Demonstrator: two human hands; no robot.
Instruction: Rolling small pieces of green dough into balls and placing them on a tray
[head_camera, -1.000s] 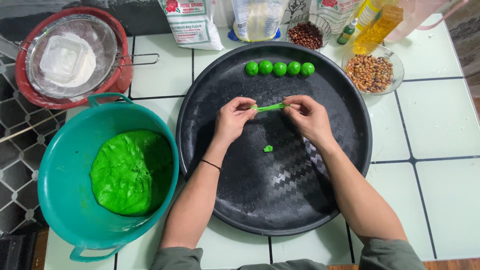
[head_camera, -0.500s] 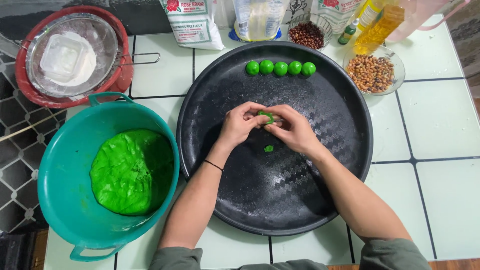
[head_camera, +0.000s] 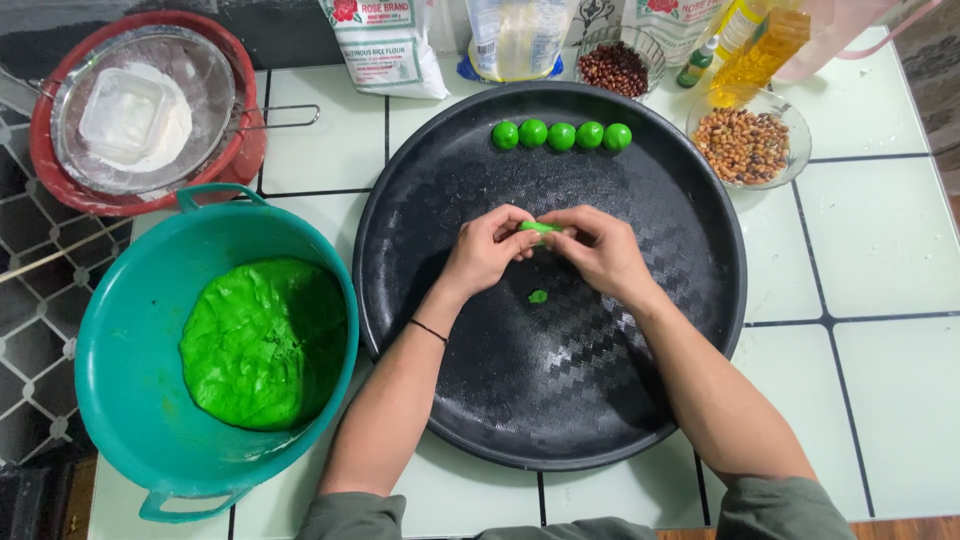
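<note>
Over the middle of a round black tray (head_camera: 640, 400), my left hand (head_camera: 487, 250) and my right hand (head_camera: 600, 250) meet, fingertips pinching a small piece of green dough (head_camera: 540, 228) between them. A tiny green scrap (head_camera: 538, 296) lies on the tray just below the hands. Several green dough balls (head_camera: 561, 135) sit in a row at the tray's far edge. A teal bowl (head_camera: 130, 330) at the left holds a large lump of green dough (head_camera: 265, 342).
A red basin (head_camera: 60, 180) with a metal sieve of white flour (head_camera: 130, 115) stands at the back left. Flour bags (head_camera: 385, 45), a bowl of dark beans (head_camera: 614, 65), a glass bowl of peanuts (head_camera: 742, 145) and an oil bottle (head_camera: 760, 45) line the back of the tiled counter.
The hands held the dough stretched into a thin strip a second ago; they have since come together and the dough is bunched between the fingertips.
</note>
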